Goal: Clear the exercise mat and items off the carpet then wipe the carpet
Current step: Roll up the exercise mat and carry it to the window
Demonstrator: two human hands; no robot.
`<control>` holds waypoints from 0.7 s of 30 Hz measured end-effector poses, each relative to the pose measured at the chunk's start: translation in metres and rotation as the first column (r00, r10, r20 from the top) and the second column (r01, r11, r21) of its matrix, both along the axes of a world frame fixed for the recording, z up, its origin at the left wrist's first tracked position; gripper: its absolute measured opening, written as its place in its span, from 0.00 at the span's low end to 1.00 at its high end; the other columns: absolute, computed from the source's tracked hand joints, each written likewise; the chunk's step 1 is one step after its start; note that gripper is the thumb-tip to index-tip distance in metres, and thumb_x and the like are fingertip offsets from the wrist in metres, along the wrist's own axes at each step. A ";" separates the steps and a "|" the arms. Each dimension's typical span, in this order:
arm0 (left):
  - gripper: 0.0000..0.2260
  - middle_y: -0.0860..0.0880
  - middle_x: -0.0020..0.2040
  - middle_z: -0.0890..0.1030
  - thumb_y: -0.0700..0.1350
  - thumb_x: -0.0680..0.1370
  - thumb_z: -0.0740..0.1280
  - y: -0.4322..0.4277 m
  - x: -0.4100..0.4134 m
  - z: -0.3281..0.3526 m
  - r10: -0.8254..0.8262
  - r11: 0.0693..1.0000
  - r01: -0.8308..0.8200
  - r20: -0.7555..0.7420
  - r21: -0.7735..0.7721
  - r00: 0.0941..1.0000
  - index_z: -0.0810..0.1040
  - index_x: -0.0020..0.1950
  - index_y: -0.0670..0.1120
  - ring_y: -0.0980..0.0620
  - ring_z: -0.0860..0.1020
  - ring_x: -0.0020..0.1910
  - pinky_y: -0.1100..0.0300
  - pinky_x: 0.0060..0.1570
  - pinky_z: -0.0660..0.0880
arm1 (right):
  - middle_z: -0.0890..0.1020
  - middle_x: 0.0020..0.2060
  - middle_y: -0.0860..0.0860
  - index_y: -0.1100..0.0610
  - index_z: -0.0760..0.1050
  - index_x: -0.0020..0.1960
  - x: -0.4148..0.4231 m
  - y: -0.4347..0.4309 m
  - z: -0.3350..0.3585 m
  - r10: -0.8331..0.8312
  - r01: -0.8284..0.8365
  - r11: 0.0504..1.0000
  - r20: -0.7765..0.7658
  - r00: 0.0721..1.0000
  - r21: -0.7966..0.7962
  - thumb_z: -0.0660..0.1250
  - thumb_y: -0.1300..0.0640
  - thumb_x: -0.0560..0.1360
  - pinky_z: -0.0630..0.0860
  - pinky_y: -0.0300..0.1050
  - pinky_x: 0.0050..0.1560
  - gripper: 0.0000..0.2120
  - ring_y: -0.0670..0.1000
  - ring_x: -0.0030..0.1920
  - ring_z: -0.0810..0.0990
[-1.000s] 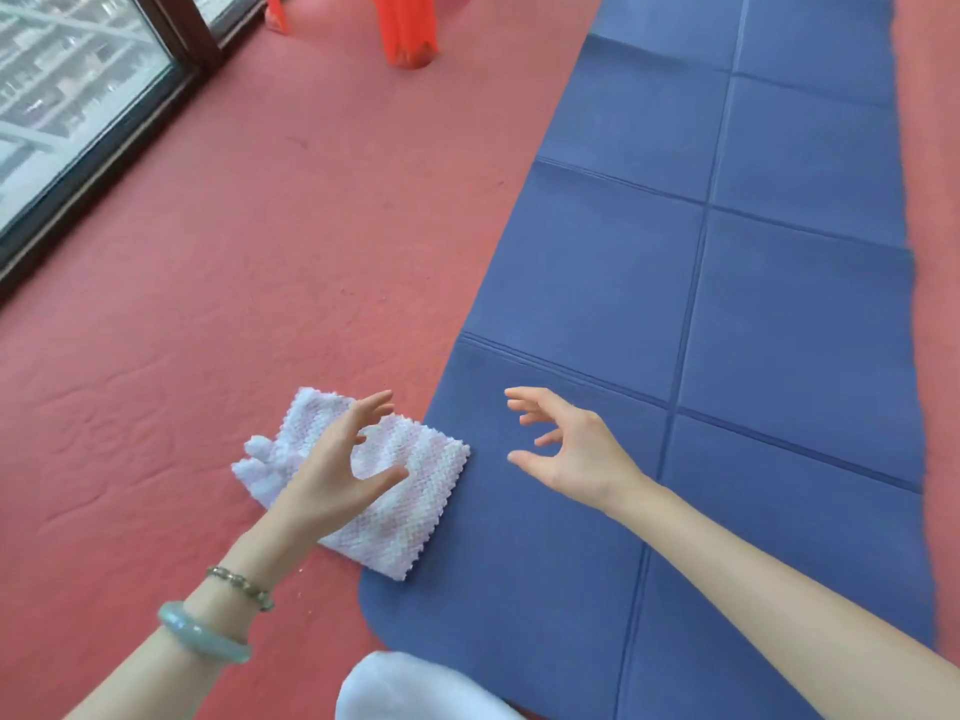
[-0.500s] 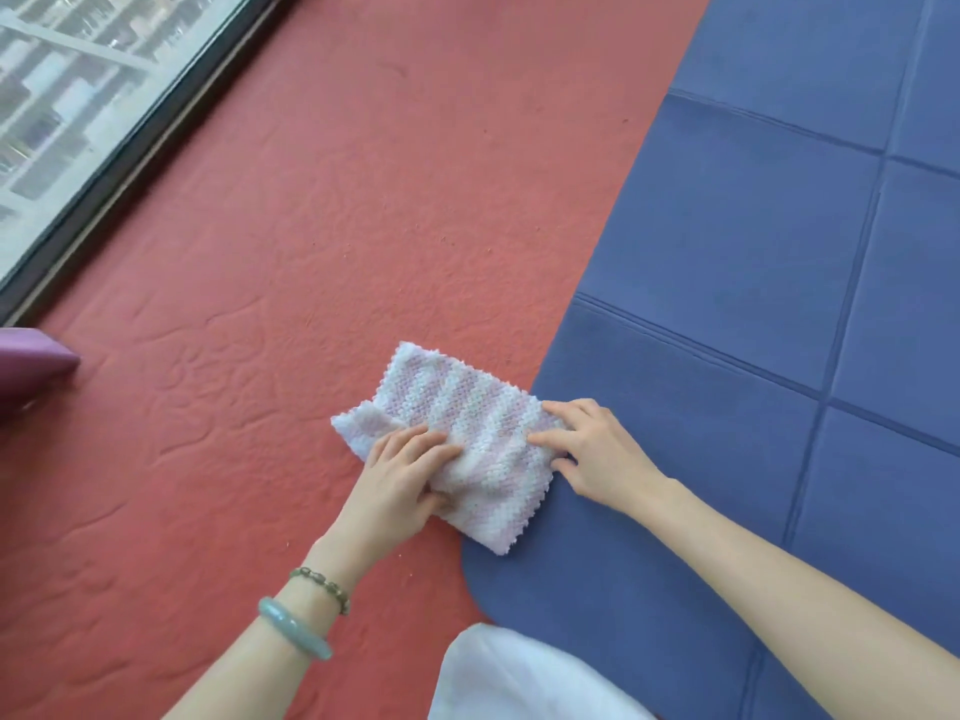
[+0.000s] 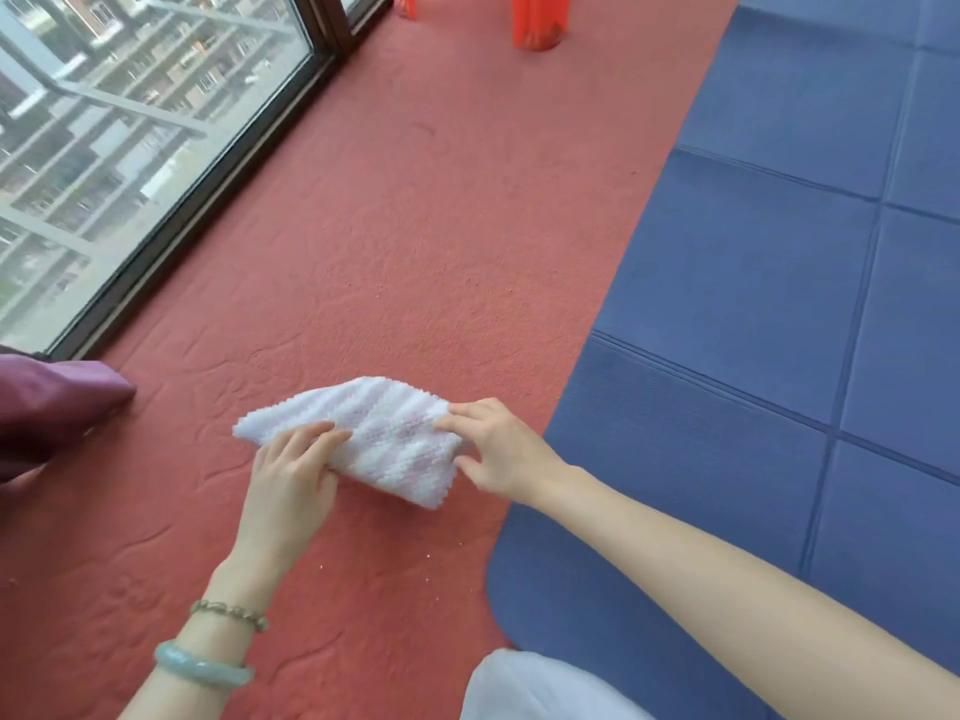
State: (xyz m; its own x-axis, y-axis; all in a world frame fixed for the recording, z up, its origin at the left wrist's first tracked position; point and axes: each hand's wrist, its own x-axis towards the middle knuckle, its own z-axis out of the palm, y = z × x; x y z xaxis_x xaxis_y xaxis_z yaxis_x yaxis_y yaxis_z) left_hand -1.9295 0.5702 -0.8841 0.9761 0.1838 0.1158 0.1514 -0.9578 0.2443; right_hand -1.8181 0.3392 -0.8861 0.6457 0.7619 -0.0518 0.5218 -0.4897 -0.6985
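The left hand (image 3: 291, 475) and right hand (image 3: 498, 454) each pinch an edge of the striped cloth (image 3: 395, 439), held low over the red carpet (image 3: 415, 252); beside them the blue exercise mat (image 3: 753, 356) lies flat, uncleared; clearing looks in hand; next, likely, the cloth goes aside and the mat gets folded.

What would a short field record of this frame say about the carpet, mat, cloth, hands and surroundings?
carpet: red, with small pale specks in the foreground
exercise mat: blue, spread flat on the carpet, not yet cleared
striped cloth: white and pink, folded, held over the carpet left of the exercise mat
left hand: grips the striped cloth's left end
right hand: pinches its right end
surroundings: window at left, orange plastic legs at the far end
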 end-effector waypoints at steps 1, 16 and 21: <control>0.21 0.44 0.59 0.79 0.36 0.67 0.60 0.000 -0.002 -0.006 -0.005 1.000 0.006 -0.059 0.023 0.998 0.78 0.58 0.46 0.41 0.74 0.58 0.44 0.52 0.70 | 0.77 0.61 0.57 0.60 0.75 0.62 -0.001 -0.001 0.000 0.029 -0.029 0.999 -0.007 1.000 -0.042 0.65 0.67 0.70 0.67 0.50 0.65 0.21 0.60 0.61 0.71; 0.20 0.47 0.62 0.76 0.49 0.74 0.60 -0.161 0.035 -0.018 -0.565 0.804 0.536 -0.053 -0.257 0.823 0.74 0.64 0.46 0.48 0.71 0.62 0.58 0.62 0.64 | 0.77 0.63 0.49 0.52 0.76 0.63 -0.047 -0.214 0.021 -0.170 0.160 0.978 -0.064 0.983 -0.138 0.67 0.61 0.73 0.64 0.37 0.63 0.19 0.49 0.63 0.71; 0.19 0.46 0.65 0.74 0.50 0.76 0.62 -0.227 0.032 -0.031 -0.787 0.603 0.742 -0.064 -0.291 0.614 0.73 0.65 0.47 0.47 0.74 0.60 0.54 0.58 0.73 | 0.78 0.61 0.46 0.51 0.77 0.62 -0.093 -0.297 0.003 -0.320 0.296 0.928 -0.079 0.944 -0.226 0.66 0.59 0.72 0.67 0.37 0.63 0.18 0.47 0.61 0.73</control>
